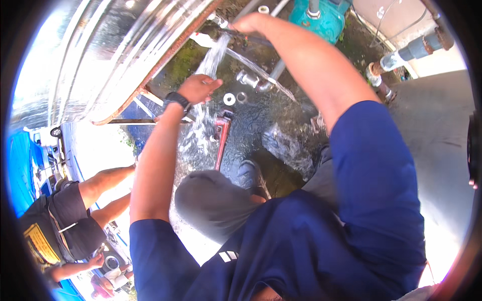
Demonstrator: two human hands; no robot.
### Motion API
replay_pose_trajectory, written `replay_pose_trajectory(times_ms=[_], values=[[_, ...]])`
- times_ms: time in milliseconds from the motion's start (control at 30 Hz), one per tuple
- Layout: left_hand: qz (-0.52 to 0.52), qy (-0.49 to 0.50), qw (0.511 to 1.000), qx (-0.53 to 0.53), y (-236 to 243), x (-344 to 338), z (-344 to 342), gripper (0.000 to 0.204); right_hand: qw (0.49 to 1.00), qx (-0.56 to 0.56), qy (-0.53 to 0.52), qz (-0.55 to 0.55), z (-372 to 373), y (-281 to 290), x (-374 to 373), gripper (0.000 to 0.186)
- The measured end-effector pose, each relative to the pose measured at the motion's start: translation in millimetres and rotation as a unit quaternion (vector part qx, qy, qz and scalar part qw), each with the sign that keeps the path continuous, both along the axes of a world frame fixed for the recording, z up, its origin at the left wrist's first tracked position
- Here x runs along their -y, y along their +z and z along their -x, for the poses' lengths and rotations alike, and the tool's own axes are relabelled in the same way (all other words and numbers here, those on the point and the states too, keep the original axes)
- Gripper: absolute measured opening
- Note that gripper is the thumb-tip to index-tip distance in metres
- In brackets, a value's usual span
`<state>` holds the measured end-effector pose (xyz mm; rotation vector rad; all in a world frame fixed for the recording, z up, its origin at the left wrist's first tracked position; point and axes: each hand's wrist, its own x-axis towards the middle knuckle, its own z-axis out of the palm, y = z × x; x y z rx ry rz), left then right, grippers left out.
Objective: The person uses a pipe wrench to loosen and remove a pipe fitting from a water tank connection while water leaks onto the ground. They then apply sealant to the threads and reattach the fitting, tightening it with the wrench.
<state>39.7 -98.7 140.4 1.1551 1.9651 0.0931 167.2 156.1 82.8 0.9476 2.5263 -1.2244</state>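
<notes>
Water (215,54) gushes down from white piping under the large metal tank (95,55), and a second thin jet (261,72) shoots off to the right. At the top, my right hand (249,23) reaches to a pale pipe fitting (220,21), its fingers closed at the end of it. My left hand (197,89), with a dark watch at the wrist, is beside the falling water. Its thumb stands apart from the bent fingers, and nothing shows in it. Below it a red pipe wrench (221,140) lies on the wet floor.
A white ring (229,99) and a grey ring (242,97) lie near a metal pipe fitting (247,78). A teal pump (321,20) stands at the top right. Grey pipes (416,50) run along the right, above a large grey tank (437,130). Another person (70,220) is at the left.
</notes>
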Motion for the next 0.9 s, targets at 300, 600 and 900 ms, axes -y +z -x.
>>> replay_pose_trajectory(times_ms=[300,600,900], values=[[-0.256,0.108,0.944,-0.175,-42.9,-120.2,-7.4,0.062,0.860,-0.014,-0.236,0.452,-34.7,-25.4,-2.5,0.022],[-0.202,0.129,0.969,-0.054,-68.2,-157.2,11.1,0.068,0.548,-0.241,-0.417,0.684,-14.6,-19.6,31.4,0.017],[-0.227,0.076,0.956,-0.170,-63.4,-162.0,22.4,0.063,0.590,-0.347,-0.443,0.579,7.9,-16.9,51.3,0.024]])
